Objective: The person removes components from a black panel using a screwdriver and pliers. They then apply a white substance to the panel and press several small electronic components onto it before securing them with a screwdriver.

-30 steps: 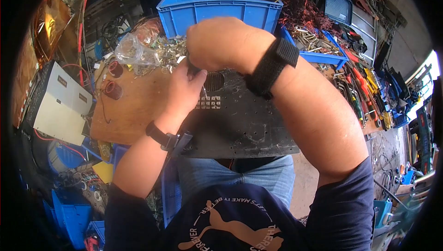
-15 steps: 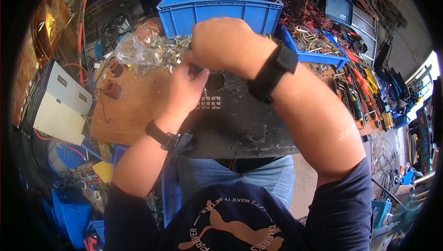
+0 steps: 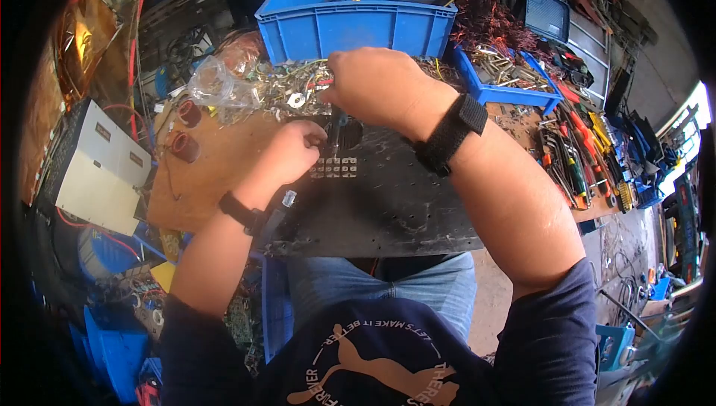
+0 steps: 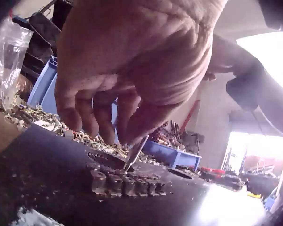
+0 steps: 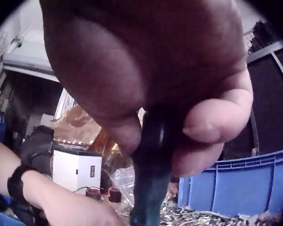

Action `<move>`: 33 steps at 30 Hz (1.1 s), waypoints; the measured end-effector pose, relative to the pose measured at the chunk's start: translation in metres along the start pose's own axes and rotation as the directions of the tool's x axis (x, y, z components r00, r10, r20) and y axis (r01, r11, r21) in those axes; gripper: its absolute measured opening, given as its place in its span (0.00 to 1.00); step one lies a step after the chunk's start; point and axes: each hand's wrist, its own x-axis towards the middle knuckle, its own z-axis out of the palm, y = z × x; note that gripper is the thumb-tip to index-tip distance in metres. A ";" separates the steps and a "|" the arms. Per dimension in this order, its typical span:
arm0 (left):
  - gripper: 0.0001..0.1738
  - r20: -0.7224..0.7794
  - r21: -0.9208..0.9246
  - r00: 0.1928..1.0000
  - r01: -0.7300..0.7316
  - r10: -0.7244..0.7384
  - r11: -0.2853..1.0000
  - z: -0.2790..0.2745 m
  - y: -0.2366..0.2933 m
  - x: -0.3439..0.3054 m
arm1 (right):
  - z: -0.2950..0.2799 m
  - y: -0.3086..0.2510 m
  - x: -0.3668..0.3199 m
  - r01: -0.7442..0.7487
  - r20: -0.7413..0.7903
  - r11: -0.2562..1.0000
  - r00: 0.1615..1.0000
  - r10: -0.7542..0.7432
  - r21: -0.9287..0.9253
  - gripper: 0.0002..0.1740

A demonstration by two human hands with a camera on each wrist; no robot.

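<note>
In the head view, my right hand [image 3: 380, 87] grips a screwdriver [image 3: 337, 136] from above. Its dark handle [image 5: 153, 188] shows between thumb and fingers in the right wrist view. The shaft [image 4: 136, 151] slants down in the left wrist view, its tip at a small block of metal pieces in rows [image 4: 127, 185]. That block [image 3: 334, 168] lies on the black board [image 3: 395, 212]. My left hand [image 3: 289, 154] is just left of the shaft, fingers loosely bent; no held object shows. Fingers partly overlap the shaft in the left wrist view.
A large blue bin [image 3: 328, 32] stands behind a heap of small metal parts [image 3: 280, 93]. A blue tray [image 3: 514, 94] of metal pieces is at the back right, with hand tools [image 3: 585, 145] nearer. Two reddish cylinders [image 3: 183, 146] and a clear plastic bag [image 3: 216, 84] are left.
My left hand has come away from my right hand, down and to the left. My right hand has shifted slightly right and nearer, still gripping the screwdriver, whose shaft shows more.
</note>
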 end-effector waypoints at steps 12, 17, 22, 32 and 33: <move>0.07 0.185 0.207 0.982 -0.001 -0.038 0.978 0.031 -0.015 0.023 | 0.000 0.003 -0.004 0.067 -0.061 0.997 0.996 -0.064 0.042 0.17; 0.04 0.173 0.206 0.983 0.023 -0.059 0.978 0.031 -0.014 0.026 | -0.001 0.006 -0.011 0.060 -0.086 0.998 0.995 -0.058 0.028 0.13; 0.06 0.237 0.397 0.971 -0.113 0.017 0.911 0.031 -0.019 0.041 | -0.016 0.014 -0.050 0.028 -0.237 0.999 0.971 -0.021 0.028 0.13; 0.09 0.390 0.402 0.913 -0.051 -0.121 0.914 0.020 0.005 0.053 | 0.017 0.112 -0.244 -0.386 -0.456 0.704 0.559 0.692 0.596 0.16; 0.09 0.402 0.429 0.903 -0.038 -0.153 0.903 0.019 0.006 0.054 | 0.031 0.124 -0.262 -0.399 -0.436 0.622 0.464 0.771 0.674 0.16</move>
